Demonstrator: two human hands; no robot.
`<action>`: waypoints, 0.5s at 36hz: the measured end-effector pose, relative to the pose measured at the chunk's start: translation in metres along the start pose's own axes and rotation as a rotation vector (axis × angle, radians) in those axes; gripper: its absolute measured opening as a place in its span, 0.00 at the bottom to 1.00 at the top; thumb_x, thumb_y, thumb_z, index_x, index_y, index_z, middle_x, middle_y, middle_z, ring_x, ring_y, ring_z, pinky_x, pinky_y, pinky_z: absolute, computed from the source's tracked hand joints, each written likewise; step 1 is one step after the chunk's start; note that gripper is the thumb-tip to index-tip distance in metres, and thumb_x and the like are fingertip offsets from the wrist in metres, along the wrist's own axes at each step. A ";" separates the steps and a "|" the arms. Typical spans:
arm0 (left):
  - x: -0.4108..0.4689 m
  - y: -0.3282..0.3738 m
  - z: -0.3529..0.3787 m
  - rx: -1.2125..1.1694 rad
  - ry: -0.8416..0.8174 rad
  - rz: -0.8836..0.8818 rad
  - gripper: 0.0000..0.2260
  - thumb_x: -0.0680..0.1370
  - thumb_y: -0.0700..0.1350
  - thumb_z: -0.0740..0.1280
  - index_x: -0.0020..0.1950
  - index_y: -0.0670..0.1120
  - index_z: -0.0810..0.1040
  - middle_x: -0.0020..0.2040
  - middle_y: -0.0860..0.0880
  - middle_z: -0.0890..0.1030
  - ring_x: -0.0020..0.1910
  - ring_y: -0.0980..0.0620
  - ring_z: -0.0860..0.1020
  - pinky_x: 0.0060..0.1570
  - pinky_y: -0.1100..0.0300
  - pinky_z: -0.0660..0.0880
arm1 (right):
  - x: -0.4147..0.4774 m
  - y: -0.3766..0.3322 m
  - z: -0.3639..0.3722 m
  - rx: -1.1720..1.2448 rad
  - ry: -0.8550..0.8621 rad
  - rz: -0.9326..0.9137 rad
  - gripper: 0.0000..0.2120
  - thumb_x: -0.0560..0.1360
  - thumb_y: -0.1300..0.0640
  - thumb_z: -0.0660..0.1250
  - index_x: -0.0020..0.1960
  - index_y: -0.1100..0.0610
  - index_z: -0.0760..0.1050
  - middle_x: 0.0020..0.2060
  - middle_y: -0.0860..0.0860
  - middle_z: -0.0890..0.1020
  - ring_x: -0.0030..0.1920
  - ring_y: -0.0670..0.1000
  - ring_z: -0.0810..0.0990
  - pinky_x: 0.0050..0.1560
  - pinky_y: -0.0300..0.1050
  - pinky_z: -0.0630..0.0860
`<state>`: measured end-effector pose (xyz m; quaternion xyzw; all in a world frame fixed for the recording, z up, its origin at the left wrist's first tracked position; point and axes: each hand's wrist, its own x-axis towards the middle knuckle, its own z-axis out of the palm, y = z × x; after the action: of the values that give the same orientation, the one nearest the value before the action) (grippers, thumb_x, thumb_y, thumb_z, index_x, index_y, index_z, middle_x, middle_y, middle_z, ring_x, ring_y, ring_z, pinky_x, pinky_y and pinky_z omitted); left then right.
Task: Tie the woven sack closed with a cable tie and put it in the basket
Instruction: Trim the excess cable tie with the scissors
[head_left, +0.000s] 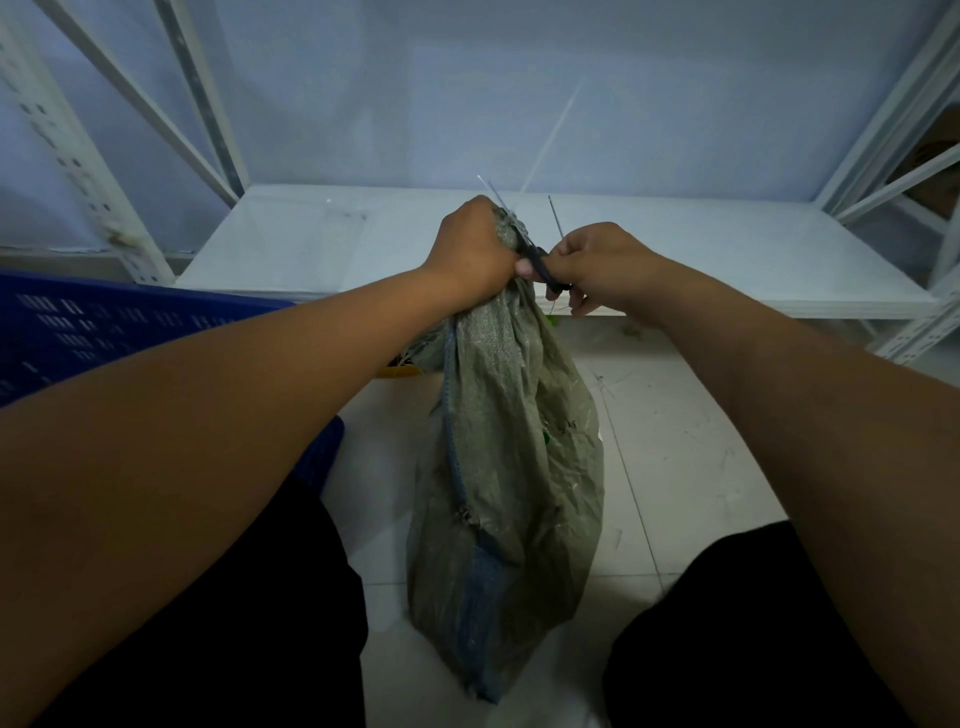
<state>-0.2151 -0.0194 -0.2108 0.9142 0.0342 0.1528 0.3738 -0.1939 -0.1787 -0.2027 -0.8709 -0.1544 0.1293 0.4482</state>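
Two bare forearms reach out over a pale tiled floor (675, 467), in front of a white metal shelf (675, 249) that stands against the wall. At the left edge sits a blue slotted basket (104, 322), partly hidden behind the left arm. Between the person's dark-clad knees hangs a grey-green woven sack (509, 467), its bottom at floor level and a blue stitched seam running down its side. The left hand (472, 249) is clenched around the sack's gathered neck, holding it upright. The right hand (597, 270), just beside it, pinches a dark cable tie (540, 267) that crosses the neck. Thin pale strips stick up above the fists; what they are is unclear.
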 end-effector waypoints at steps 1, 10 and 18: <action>0.000 0.000 0.000 0.001 0.001 0.006 0.12 0.72 0.40 0.71 0.53 0.42 0.75 0.50 0.48 0.77 0.47 0.52 0.73 0.44 0.61 0.69 | 0.000 0.000 0.000 0.002 0.000 0.000 0.19 0.69 0.42 0.78 0.39 0.56 0.76 0.36 0.53 0.83 0.33 0.49 0.75 0.34 0.41 0.77; -0.003 0.003 0.001 -0.014 -0.048 -0.024 0.14 0.65 0.46 0.74 0.47 0.44 0.79 0.43 0.51 0.80 0.44 0.51 0.78 0.38 0.60 0.71 | 0.002 -0.006 -0.003 0.029 0.091 -0.018 0.17 0.70 0.48 0.79 0.35 0.58 0.77 0.31 0.54 0.82 0.28 0.47 0.74 0.34 0.43 0.77; -0.007 0.010 0.013 -0.095 -0.085 -0.013 0.11 0.67 0.39 0.69 0.28 0.53 0.77 0.38 0.50 0.84 0.42 0.50 0.82 0.46 0.56 0.79 | 0.007 -0.027 0.001 0.153 0.127 -0.092 0.18 0.71 0.49 0.79 0.33 0.58 0.75 0.26 0.52 0.79 0.22 0.45 0.71 0.29 0.40 0.76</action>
<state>-0.2177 -0.0370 -0.2143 0.9008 0.0171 0.1128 0.4190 -0.1921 -0.1601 -0.1818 -0.8325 -0.1554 0.0645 0.5278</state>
